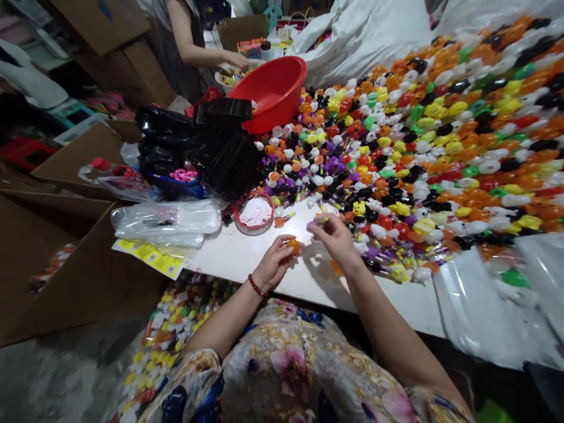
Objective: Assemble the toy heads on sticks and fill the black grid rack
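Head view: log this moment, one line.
left hand: holds orange toy | right hand: touches purple toy | red basket: on table

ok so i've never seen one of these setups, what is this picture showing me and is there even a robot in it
No robot here: just a person's two bare hands. The single picture comes from a camera worn on that person's head, looking forward and down, so the arms reach in from below.

The left hand holds an orange piece. The right hand pinches a small piece, too blurred to name.

On the white table lie a big colorful pile, a round basket and clear bags. Behind is a red tub; the hand beyond it belongs to someone else.
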`<state>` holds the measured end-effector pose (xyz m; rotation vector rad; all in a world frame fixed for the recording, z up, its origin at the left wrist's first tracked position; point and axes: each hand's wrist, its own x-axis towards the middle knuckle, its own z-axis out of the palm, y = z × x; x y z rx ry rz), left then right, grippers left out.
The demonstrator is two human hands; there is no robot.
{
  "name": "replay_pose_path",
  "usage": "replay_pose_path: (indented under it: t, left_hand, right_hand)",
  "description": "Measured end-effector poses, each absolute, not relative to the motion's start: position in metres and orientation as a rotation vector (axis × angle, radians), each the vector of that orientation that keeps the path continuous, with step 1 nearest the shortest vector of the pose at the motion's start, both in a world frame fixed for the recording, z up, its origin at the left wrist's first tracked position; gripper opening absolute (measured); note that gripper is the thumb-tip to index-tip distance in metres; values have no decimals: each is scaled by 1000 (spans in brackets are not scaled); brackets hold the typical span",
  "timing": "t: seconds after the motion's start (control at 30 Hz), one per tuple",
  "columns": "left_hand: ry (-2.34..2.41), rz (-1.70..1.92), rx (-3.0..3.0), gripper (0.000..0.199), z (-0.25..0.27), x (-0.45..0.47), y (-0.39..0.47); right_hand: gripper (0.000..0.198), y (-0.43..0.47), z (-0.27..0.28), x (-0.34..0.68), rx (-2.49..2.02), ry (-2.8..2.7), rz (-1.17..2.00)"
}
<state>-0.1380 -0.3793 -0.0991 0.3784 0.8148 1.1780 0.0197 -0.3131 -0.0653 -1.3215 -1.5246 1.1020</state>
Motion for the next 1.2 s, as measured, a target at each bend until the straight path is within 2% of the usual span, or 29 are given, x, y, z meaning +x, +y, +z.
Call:
replay_pose_path:
  t: [0.13, 0.37, 0.5, 0.77, 0.97, 1.2]
  left_hand:
    - [782, 1139, 354, 46, -99, -128, -386]
    - [823, 1135, 313, 42, -96, -120, -390]
    - [868, 1149, 358, 37, -96, -115, -390]
    - [880, 1160, 440, 51, -97, -107, -395]
    - [1067, 1065, 903, 42, -97, -108, -400]
    - [1260, 950, 1104, 21, -99, -101, -405]
  right_hand:
    - [41, -359, -72, 32, -1181, -1067, 1424]
    - [48, -400, -80, 41, -1303, -964, 1382]
    - [45, -406, -85, 44, -1323, -1031, 1303]
    - [28, -409, -82, 51, -1362, -1362, 1061]
    - [34, -410, -85, 51, -1335, -1241, 1281]
    - [35, -414, -98, 42, -1346, -1241, 1231]
